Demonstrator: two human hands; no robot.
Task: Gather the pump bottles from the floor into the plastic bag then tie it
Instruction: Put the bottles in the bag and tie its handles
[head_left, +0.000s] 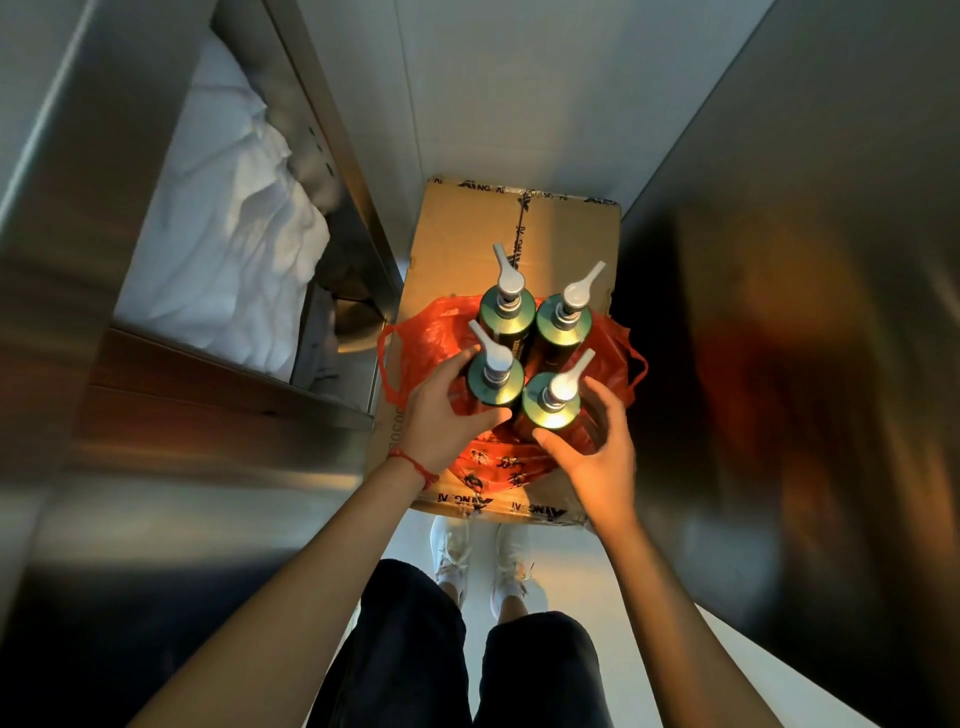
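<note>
Around the work, metal walls stand close on both sides, and white cloth lies in a metal cart at the left. Four green pump bottles stand upright in an open red plastic bag, on a cardboard box. The left hand holds the near-left bottle. The right hand curls around the near-right bottle, with fingers half open.
</note>
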